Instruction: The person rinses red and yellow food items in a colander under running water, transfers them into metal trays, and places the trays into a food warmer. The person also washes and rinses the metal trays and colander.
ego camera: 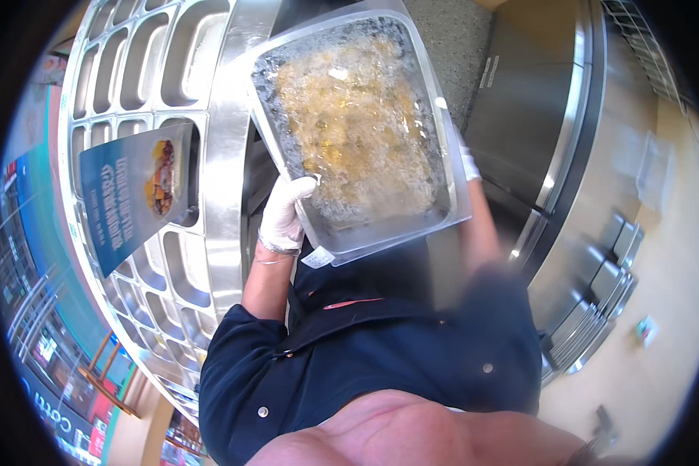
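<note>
A clear plastic food tub [349,134] is held up in front of my dark jacket, above the floor. In it is a cloudy, bubbly liquid with yellowish pieces whose kind I cannot tell. My left hand [285,212], in a white glove, grips the tub's near left side with the thumb over the rim. At the right side, my right hand [469,162] is also gloved and supports the tub; its fingers are hidden behind the wall. A small white label [318,257] bearing print sticks to the near left corner. A second clear plastic layer shows around the tub's edges.
To the left runs a steel counter [224,151] with rows of metal wells [192,52]. A printed sign [134,192] stands over the wells. Stainless cabinet doors [518,110] line the right, with metal pans [588,338] and a wire shelf [646,52] beyond. Speckled floor [454,46] lies ahead.
</note>
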Motion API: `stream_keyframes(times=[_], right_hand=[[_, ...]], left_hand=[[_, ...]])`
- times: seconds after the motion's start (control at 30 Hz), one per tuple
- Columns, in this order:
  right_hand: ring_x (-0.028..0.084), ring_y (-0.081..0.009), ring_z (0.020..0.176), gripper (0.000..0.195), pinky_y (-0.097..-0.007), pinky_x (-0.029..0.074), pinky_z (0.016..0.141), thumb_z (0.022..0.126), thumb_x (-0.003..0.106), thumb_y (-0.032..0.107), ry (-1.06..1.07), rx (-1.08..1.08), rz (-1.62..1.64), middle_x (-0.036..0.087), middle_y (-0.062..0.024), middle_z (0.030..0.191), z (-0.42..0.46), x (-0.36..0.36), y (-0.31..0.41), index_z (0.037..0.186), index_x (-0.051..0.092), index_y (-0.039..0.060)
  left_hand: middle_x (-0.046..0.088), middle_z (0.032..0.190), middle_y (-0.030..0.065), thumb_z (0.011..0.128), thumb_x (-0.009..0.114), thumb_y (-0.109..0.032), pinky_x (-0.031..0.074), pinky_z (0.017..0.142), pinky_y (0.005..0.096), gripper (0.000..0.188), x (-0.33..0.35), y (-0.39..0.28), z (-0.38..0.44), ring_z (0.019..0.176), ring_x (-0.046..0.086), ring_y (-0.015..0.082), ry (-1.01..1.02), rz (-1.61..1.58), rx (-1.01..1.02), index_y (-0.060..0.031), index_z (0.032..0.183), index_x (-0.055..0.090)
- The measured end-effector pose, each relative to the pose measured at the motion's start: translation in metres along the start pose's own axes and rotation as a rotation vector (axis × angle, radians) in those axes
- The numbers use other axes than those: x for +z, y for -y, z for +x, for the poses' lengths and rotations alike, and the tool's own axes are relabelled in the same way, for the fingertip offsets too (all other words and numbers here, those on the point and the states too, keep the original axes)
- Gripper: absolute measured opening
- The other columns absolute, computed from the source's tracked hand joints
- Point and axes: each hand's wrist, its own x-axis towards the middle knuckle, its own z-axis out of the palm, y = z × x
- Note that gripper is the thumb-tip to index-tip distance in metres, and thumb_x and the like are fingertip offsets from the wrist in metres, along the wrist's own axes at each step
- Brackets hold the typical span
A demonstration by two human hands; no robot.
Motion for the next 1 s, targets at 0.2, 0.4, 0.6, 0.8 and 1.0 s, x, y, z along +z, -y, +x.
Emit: stream_keyframes(times=[0.2, 0.4, 0.6, 0.8, 1.0], right_hand=[[0.056, -0.0237, 0.088, 0.037, -0.0339, 0.044, 0.078, 0.089, 0.047, 0.036, 0.088, 0.243, 1.073, 0.059, -0.0123, 0.093, -0.080, 0.107, 0.113, 0.095, 0.060, 0.0013], [0.055, -0.0187, 0.093, 0.041, -0.0310, 0.043, 0.082, 0.090, 0.045, 0.039, -0.262, 0.328, 1.546, 0.059, -0.0080, 0.097, -0.135, 0.069, 0.167, 0.100, 0.059, 0.0019], [0.049, -0.0102, 0.091, 0.035, -0.0256, 0.041, 0.080, 0.084, 0.061, 0.030, -0.488, -0.036, 0.753, 0.054, -0.0039, 0.098, -0.290, -0.001, 0.167, 0.105, 0.053, 0.0033], [0.050, -0.0081, 0.078, 0.016, -0.0227, 0.042, 0.071, 0.082, 0.060, 0.013, -1.099, 0.089, 0.657, 0.054, -0.0021, 0.083, -0.431, 0.028, 0.161, 0.093, 0.053, 0.0037], [0.062, -0.0194, 0.080, 0.010, -0.0278, 0.049, 0.068, 0.090, 0.047, 0.013, -1.543, 0.063, 0.874, 0.062, -0.0159, 0.091, -0.594, 0.078, 0.154, 0.094, 0.045, 0.0051]], left_hand=[[0.059, 0.102, 0.0047, 0.072, 0.063, 0.003, 0.047, 0.077, 0.0231, 0.042, -0.028, -0.062, -0.063, 0.090, 0.058, 0.0127, -0.149, 0.136, -0.070, -0.0002, 0.113, 0.050], [0.060, 0.098, 0.0054, 0.076, 0.061, -0.002, 0.049, 0.073, 0.0259, 0.037, 0.007, -0.081, -0.089, 0.084, 0.060, 0.0163, 0.065, 0.284, -0.167, -0.0017, 0.112, 0.051], [0.060, 0.096, 0.0095, 0.077, 0.061, -0.008, 0.048, 0.080, 0.0355, 0.038, 0.054, -0.044, -0.086, 0.086, 0.059, 0.0230, 0.268, 0.498, -0.311, -0.0004, 0.113, 0.050], [0.053, 0.117, 0.0140, 0.080, 0.063, -0.022, 0.041, 0.093, 0.0457, 0.052, 0.122, 0.043, -0.110, 0.106, 0.051, 0.0303, 0.611, 0.554, -0.678, -0.0013, 0.123, 0.043], [0.044, 0.128, 0.0162, 0.078, 0.065, -0.031, 0.037, 0.097, 0.0501, 0.063, 0.189, 0.153, -0.204, 0.115, 0.044, 0.0344, 0.864, 0.657, -1.080, -0.0049, 0.129, 0.038]])
